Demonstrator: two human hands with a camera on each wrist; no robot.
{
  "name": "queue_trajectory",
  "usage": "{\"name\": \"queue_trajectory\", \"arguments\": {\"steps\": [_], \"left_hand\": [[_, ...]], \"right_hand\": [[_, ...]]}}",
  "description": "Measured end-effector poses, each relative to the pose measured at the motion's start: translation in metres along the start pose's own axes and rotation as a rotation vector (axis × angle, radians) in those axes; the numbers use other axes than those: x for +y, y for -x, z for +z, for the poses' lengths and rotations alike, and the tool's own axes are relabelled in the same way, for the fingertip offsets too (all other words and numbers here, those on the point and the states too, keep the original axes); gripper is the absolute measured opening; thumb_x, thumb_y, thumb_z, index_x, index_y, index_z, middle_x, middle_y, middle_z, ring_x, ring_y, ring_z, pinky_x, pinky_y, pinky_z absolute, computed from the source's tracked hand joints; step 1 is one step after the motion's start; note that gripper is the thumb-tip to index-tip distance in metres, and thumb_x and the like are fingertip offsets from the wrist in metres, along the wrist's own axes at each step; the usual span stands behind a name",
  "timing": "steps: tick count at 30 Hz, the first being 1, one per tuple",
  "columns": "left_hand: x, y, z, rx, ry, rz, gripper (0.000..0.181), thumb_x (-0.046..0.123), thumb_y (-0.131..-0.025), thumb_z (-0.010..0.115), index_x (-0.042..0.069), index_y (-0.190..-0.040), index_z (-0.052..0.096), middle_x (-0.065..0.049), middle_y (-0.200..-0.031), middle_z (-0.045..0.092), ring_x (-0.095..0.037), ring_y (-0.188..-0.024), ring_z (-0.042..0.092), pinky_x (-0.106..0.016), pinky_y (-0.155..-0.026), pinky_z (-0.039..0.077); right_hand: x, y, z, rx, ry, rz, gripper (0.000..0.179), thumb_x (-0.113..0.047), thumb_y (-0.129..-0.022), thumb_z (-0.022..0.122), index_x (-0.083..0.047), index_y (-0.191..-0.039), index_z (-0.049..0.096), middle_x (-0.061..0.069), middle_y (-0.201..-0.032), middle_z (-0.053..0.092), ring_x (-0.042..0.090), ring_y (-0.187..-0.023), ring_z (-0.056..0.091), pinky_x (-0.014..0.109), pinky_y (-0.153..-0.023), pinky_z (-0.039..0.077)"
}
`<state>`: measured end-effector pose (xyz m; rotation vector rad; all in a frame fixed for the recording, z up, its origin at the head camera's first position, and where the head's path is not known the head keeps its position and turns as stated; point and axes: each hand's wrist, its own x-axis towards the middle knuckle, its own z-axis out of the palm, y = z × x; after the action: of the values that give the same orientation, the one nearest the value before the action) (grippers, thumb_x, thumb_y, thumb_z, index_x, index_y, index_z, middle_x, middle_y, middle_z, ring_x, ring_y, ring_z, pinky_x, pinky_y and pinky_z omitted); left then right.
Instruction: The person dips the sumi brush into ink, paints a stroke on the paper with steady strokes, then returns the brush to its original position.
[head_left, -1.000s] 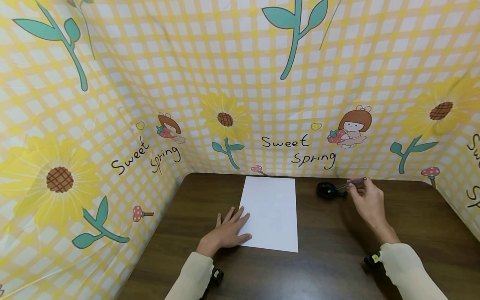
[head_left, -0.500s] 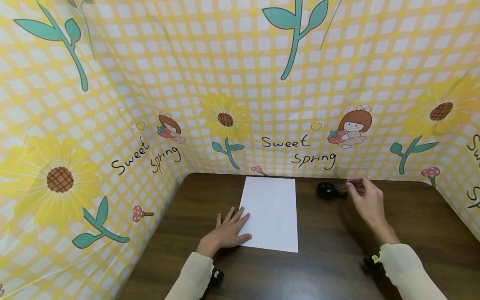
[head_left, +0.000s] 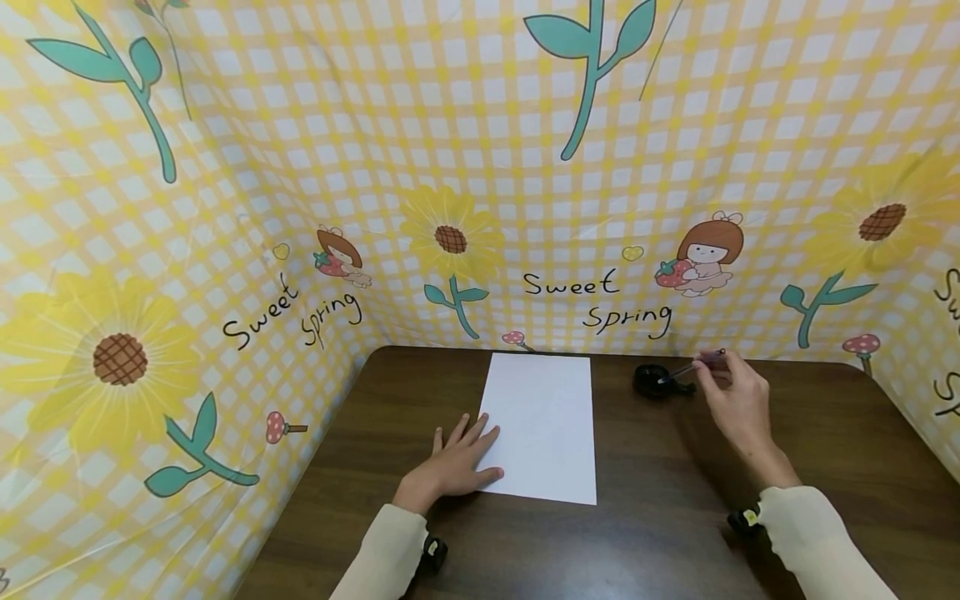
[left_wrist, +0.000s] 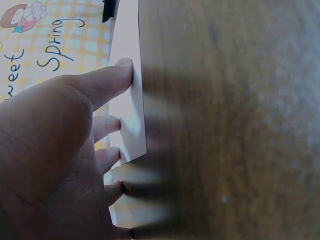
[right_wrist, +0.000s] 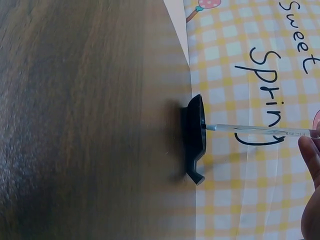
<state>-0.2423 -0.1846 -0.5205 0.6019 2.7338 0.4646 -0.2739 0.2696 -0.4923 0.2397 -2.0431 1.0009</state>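
Observation:
My left hand (head_left: 453,465) lies with fingers spread on the left edge of a white sheet of paper (head_left: 543,425). In the left wrist view its thumb and two fingers touch the paper (left_wrist: 125,110), while the other fingertips rest on the table past the sheet's corner. Over on the right, my right hand (head_left: 738,400) pinches a slender clear-barrelled pen (right_wrist: 250,129) near its upper end. The pen slants down into a small black dish (right_wrist: 192,132) with a short handle. Its dark tip is at the dish's rim; the dish's contents are hidden.
A dark wooden table (head_left: 510,550) carries the paper and the dish. Yellow checked cloth (head_left: 480,150) with printed flowers hangs as walls at the back and both sides, close behind the dish. Each wrist wears a small black camera band.
The pen's upper end has shifted slightly up and left with small motions of my right hand, its tip staying at the dish. My left hand and the paper have stayed still.

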Motion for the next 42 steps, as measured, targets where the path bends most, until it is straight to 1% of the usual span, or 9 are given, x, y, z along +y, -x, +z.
{"name": "queue_trajectory", "arguments": {"steps": [7,14,21,26,33,42], "left_hand": [[-0.0009,0.0008,0.0001,-0.004,0.0,0.0,0.078,0.055,-0.106,0.058,0.021,-0.17,0.03,-0.007,-0.181,0.011,-0.042,-0.167,0.001,-0.08,-0.124,-0.001],[0.0001,0.0014,-0.0007,0.001,0.008,0.006,0.077,0.055,-0.107,0.057,0.02,-0.17,0.03,-0.008,-0.181,0.011,-0.043,-0.167,0.001,-0.08,-0.124,-0.001],[0.0017,0.0015,0.0003,0.003,0.004,0.008,0.079,0.055,-0.106,0.059,0.019,-0.17,0.031,-0.009,-0.181,0.012,-0.043,-0.167,0.002,-0.081,-0.123,-0.001],[0.0002,0.0008,0.0009,0.005,0.002,0.005,0.078,0.055,-0.106,0.058,0.02,-0.17,0.03,-0.009,-0.181,0.012,-0.043,-0.167,0.002,-0.08,-0.124,-0.001],[-0.0016,-0.0002,0.0012,0.002,0.006,0.012,0.078,0.055,-0.106,0.057,0.02,-0.17,0.03,-0.009,-0.181,0.011,-0.043,-0.167,0.001,-0.081,-0.123,-0.002],[-0.0022,-0.0007,0.0021,0.009,0.003,0.012,0.078,0.055,-0.106,0.057,0.02,-0.17,0.03,-0.008,-0.181,0.011,-0.043,-0.167,0.001,-0.081,-0.123,-0.002]], "right_hand": [[-0.0031,-0.0005,0.0018,0.016,-0.013,0.005,0.017,0.003,-0.096,0.075,0.009,-0.111,0.07,0.025,-0.103,0.077,-0.029,-0.094,0.054,-0.006,-0.083,0.042],[-0.0002,0.0028,0.002,-0.011,0.005,0.042,0.017,-0.001,-0.098,0.074,0.008,-0.113,0.07,0.024,-0.105,0.078,-0.03,-0.094,0.053,-0.006,-0.082,0.041],[0.0028,0.0064,-0.0006,-0.034,0.042,0.083,0.017,-0.004,-0.099,0.074,0.006,-0.111,0.07,0.023,-0.101,0.078,-0.032,-0.091,0.048,-0.007,-0.081,0.039],[0.0025,0.0074,-0.0024,-0.048,0.058,0.091,0.017,-0.005,-0.099,0.074,0.006,-0.111,0.07,0.023,-0.101,0.078,-0.032,-0.09,0.046,-0.008,-0.08,0.039],[0.004,0.0076,-0.0011,-0.044,0.066,0.081,0.017,-0.004,-0.098,0.075,0.005,-0.112,0.07,0.023,-0.102,0.078,-0.034,-0.09,0.045,-0.008,-0.08,0.038],[0.0028,0.0048,-0.0024,0.008,0.04,0.009,0.015,0.0,-0.096,0.075,0.008,-0.108,0.07,0.025,-0.098,0.077,-0.034,-0.091,0.049,-0.007,-0.081,0.04]]}}
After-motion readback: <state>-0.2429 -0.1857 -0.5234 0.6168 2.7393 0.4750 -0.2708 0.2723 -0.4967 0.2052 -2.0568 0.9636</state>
